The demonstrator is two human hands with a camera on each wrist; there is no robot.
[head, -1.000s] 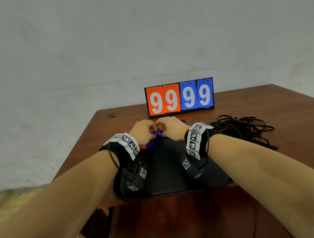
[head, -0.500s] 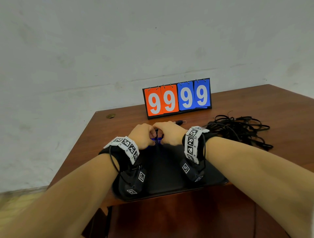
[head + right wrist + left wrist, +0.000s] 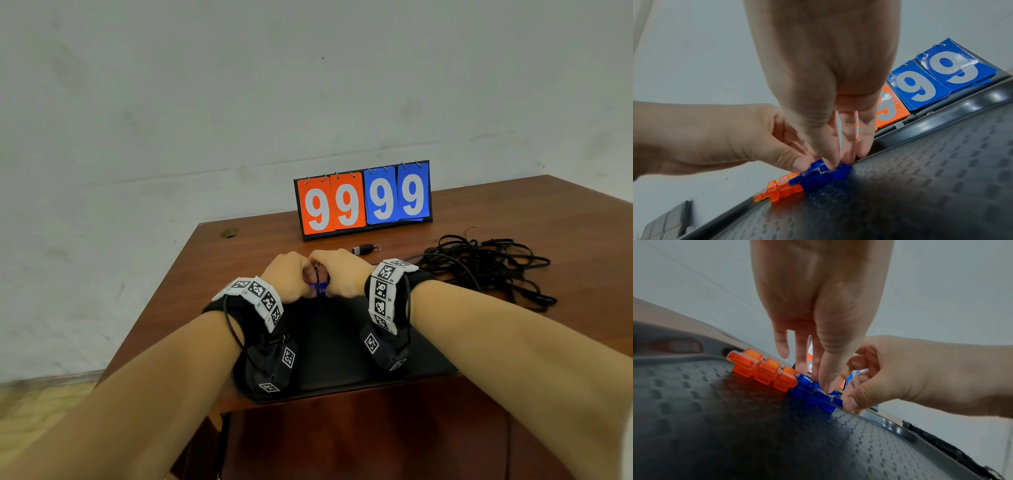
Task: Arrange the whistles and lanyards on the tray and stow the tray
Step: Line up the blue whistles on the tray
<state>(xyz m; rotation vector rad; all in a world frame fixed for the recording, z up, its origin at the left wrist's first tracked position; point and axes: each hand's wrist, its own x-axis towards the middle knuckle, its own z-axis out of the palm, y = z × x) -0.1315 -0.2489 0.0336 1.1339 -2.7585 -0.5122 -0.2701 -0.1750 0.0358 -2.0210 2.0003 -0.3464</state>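
A black textured tray [image 3: 329, 346] lies at the table's near edge. Along its far rim sits a row of orange whistles [image 3: 764, 369] with blue whistles [image 3: 813, 394] right beside them. My left hand [image 3: 301, 279] reaches down on the blue whistles [image 3: 824, 173], thumb and fingertips pinching one. My right hand [image 3: 330, 274] meets it from the right and pinches the end of the same blue row between thumb [image 3: 851, 400] and curled fingers. One more blue whistle [image 3: 365, 249] lies on the table beyond the tray. A tangle of black lanyards [image 3: 486, 263] lies to the right.
A flip scoreboard [image 3: 363, 202] showing 99 99 stands at the back of the brown table [image 3: 239, 260], close behind the hands. A grey wall rises behind the table. The table's left edge is near the tray.
Both hands have stayed together on the blue whistles at the tray's far rim. Only the head view has shifted a little.
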